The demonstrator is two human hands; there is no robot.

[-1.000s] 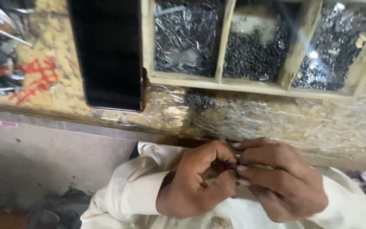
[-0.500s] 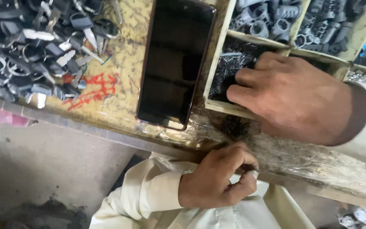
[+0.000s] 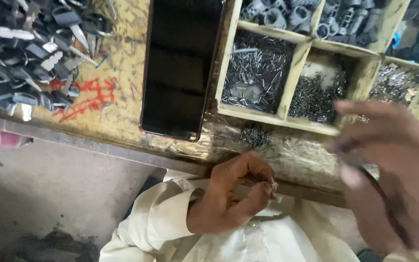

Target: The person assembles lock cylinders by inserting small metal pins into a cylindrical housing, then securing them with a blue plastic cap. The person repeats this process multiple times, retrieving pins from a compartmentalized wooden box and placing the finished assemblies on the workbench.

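A worn yellowish wooden workbench (image 3: pixel 122 116) is seen far; bare grey concrete floor (image 3: pixel 49 189) lies near left.

A smartphone (image 3: pixel 180 68) lies flat on the workbench just left of the wooden compartment tray (image 3: pixel 294 80). Its screen is a dark, blank rectangle with rounded corners. Red painted markings (image 3: pixel 86 99) sit left of the phone.

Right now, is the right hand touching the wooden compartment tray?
Apart. The head view shows the right hand raised and blurred above the bench, in front of the wooden compartment tray, not resting on it.
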